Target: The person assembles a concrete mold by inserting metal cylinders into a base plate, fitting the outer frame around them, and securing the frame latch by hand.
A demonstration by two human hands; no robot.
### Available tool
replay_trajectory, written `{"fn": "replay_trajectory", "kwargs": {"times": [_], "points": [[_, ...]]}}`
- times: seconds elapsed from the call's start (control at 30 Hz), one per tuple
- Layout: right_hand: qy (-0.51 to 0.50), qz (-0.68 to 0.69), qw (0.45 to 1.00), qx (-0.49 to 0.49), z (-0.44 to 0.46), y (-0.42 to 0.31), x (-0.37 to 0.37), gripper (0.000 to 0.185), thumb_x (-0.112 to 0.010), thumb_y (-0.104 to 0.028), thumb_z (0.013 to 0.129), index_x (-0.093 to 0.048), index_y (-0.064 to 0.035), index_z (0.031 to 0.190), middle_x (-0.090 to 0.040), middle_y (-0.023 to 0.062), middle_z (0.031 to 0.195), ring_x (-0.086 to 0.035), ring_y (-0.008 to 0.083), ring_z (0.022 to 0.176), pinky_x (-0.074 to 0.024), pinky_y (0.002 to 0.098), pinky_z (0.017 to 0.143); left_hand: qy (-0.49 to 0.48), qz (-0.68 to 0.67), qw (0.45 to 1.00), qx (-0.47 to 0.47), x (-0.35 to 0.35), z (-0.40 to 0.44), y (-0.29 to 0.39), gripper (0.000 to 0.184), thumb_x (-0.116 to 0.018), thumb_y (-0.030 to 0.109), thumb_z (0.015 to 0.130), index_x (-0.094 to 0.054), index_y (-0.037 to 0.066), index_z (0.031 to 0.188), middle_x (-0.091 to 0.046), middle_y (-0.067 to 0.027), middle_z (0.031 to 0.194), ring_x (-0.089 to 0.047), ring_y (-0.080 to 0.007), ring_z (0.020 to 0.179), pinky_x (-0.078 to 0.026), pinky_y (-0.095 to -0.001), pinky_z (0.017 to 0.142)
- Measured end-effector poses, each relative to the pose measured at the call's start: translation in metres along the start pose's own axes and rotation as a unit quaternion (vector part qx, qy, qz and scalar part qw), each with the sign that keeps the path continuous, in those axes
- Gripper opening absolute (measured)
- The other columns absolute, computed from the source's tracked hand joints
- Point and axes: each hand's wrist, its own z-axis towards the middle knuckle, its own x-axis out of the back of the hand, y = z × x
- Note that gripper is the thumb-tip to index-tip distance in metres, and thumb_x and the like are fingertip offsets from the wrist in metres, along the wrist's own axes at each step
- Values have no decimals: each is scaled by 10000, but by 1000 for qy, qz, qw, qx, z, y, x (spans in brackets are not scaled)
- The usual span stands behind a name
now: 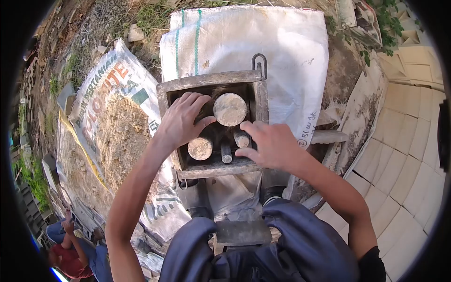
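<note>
A worn wooden box frame (211,79) with a metal loop at its top right corner sits in front of my knees. Inside stand a large round-topped cylinder (230,109), a medium one (200,148), a small one (242,139) and a thin rod (226,153); the pale tops look dusty. My left hand (184,115) reaches over the box's left side, fingers bent inside and thumb stretched toward the large cylinder. Thumb and forefinger of my right hand (270,143) are spread either side of the small cylinder; firm contact cannot be made out.
White woven sacks (282,51) lie behind and under the box. Sandy material (123,134) is heaped on a printed sack at left. Pale blocks (392,155) line the right side. Another person (70,256) sits at lower left.
</note>
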Motion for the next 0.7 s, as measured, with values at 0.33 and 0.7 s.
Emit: {"fn": "replay_trajectory", "kwargs": {"times": [0.33, 0.7], "points": [[-14, -294, 950, 107, 13, 12, -56, 178, -560, -209, 860, -623, -57, 924, -583, 68, 729, -548, 200, 760, -410, 342, 708, -125, 27, 974, 188, -8, 15, -10, 418, -699, 141, 766, -492, 64, 1122, -585, -228, 953, -632, -429, 837, -522, -515, 714], [10, -254, 964, 83, 11, 14, -50, 135, -548, -181, 840, -615, -63, 843, -588, 56, 640, -541, 196, 752, -374, 360, 762, -84, -19, 976, 198, -12, 17, -9, 338, -706, 201, 787, -515, 22, 1000, -615, -216, 872, -623, -428, 777, -518, -488, 687]]}}
